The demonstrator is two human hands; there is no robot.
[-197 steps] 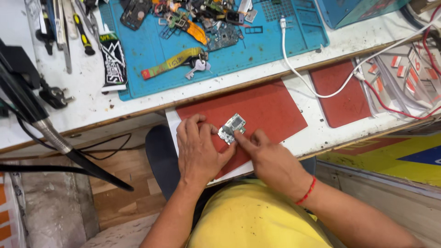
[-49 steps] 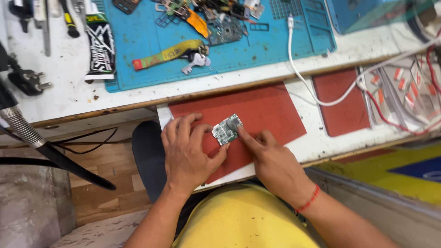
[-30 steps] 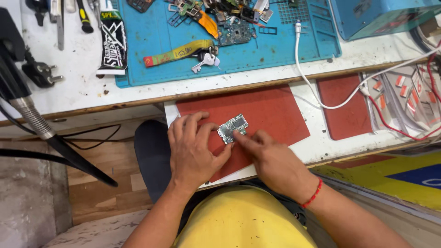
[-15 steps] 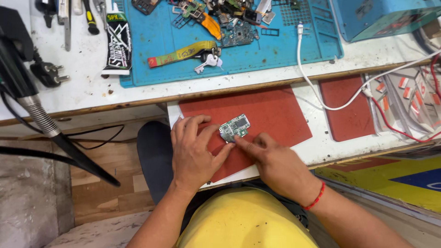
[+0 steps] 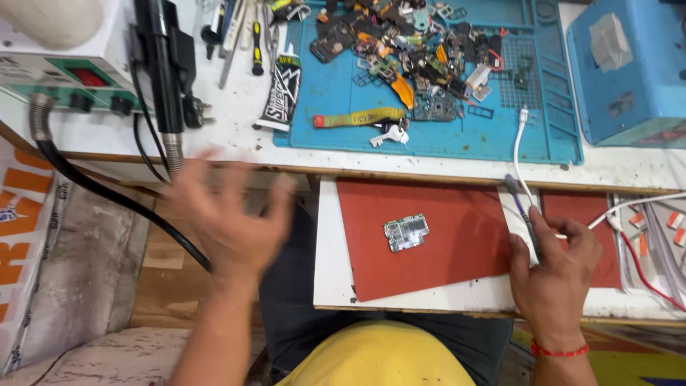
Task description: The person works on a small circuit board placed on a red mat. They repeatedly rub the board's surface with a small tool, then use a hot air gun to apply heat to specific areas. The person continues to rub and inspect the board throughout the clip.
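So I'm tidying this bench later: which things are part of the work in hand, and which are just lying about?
In hand:
- small circuit board on the red mat
- thin tool held in the right hand
- left hand, open, holding nothing

Lying about:
- heap of phone parts on the blue mat
- glue tube
- white cable

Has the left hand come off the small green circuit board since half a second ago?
Yes. The left hand has lifted leftward off the red mat, clear of the small green circuit board.
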